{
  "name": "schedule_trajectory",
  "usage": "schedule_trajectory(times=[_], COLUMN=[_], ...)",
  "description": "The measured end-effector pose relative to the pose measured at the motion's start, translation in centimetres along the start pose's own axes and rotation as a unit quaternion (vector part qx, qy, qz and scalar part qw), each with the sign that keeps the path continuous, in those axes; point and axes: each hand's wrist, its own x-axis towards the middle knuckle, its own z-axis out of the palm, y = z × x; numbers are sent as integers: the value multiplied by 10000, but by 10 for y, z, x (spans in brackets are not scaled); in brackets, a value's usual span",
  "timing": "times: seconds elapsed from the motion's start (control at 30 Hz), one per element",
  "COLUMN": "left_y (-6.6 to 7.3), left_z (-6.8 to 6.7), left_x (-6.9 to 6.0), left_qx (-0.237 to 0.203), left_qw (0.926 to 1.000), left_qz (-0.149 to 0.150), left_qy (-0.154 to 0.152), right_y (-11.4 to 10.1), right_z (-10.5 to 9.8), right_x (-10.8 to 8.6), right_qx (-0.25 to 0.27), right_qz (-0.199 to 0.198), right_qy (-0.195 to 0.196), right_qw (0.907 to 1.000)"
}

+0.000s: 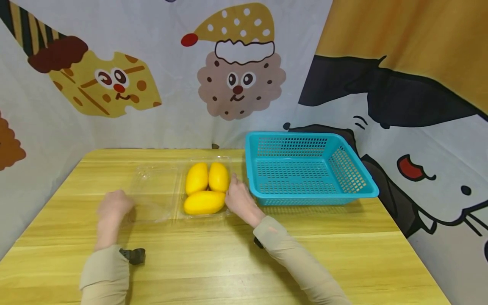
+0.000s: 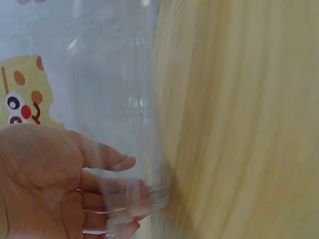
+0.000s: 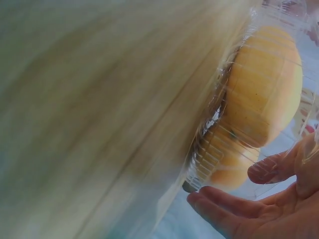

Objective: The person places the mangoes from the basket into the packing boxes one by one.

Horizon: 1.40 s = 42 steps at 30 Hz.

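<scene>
A clear plastic clamshell box point(image 1: 179, 215) lies opened out on the table, with its see-through lid point(image 1: 154, 192) to the left. Three yellow mangoes point(image 1: 203, 202) sit in the right half, two upright side by side and one lying across in front. At the lid's outer left edge is my left hand point(image 1: 115, 204); the left wrist view has its thumb and fingers point(image 2: 122, 199) about the clear plastic. Beside the box's right wall, my right hand point(image 1: 241, 199) touches the plastic with thumb and fingers point(image 3: 219, 206) extended and apart. Contact there is partly hidden.
A blue perforated plastic basket point(image 1: 312, 197) stands at the back right, just beyond my right hand. The wooden table point(image 1: 213, 262) meets a cartoon-printed cloth point(image 1: 167, 127) at its back edge. Dark straps point(image 1: 133, 256) sit at my wrists.
</scene>
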Motion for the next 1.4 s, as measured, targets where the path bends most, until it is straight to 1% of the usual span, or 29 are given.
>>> schedule_trajectory(times=[0.1,0.17,0.23,0.3,0.4,0.53,0.6,0.63,0.7,0.77,0.8,0.83,0.87,0.93,1.0,1.03,1.07,1.1,1.13,1.2,1.3,1.4], left_y=[-4,-5,-3,0,6,19,26,30,39,48,53,58,64,73,83,88,92,97,101,109,118,124], left_z=[-4,-8,-13,-17,-22,-33,-39,-42,-48,-54,-57,-60,-64,-71,-77,-79,-80,-80,-79,-74,-60,-47], left_x=[-2,-4,-6,-9,-14,-26,-32,-36,-42,-49,-52,-56,-59,-64,-68,-70,-71,-71,-72,-71,-68,-63], left_qx=[-35,-69,-117,-184,-150,-22,0,-22,-51,-74,-85,-89,-111,-203,-387,-523,-689,-816,-939,-1100,-1108,-1028], left_qw=[10000,9999,9998,9994,9977,9918,9863,9825,9766,9722,9716,9725,9749,9798,9831,9838,9829,9814,9794,9757,9737,9750], left_qz=[69,82,89,59,-22,-45,87,200,403,607,690,764,829,1026,1284,1400,1518,1620,1717,1865,1964,1947], left_qy=[-20,32,132,303,657,1281,1650,1851,2111,2261,2263,2199,2062,1702,1247,992,777,624,489,335,325,287], right_y=[-1,-1,-1,-1,-3,-6,-7,-8,-9,-10,-10,-11,-11,-12,-12,-12,-12,-12,-12,-13,-12,-11], right_z=[0,0,0,0,-1,-1,0,0,0,1,1,1,2,3,2,2,2,2,1,0,-2,-5], right_x=[0,0,0,0,-1,-2,-3,-3,-4,-4,-5,-5,-5,-5,-6,-6,-6,-7,-7,-7,-7,-5], right_qx=[-15,1,-4,5,16,-8,-88,-120,-149,-154,-133,-127,-130,-121,-158,-170,-159,-158,-153,-36,244,581], right_qz=[84,91,82,72,103,147,159,165,195,221,227,236,238,231,198,186,169,149,133,147,184,201], right_qy=[-55,-78,-74,-82,-124,-172,-175,-169,-170,-163,-165,-172,-179,-201,-204,-204,-203,-203,-207,-234,-276,-211], right_qw=[9999,9999,9999,9999,9999,9997,9997,9996,9996,9995,9995,9995,9995,9995,9995,9995,9995,9996,9996,9996,9992,9979])
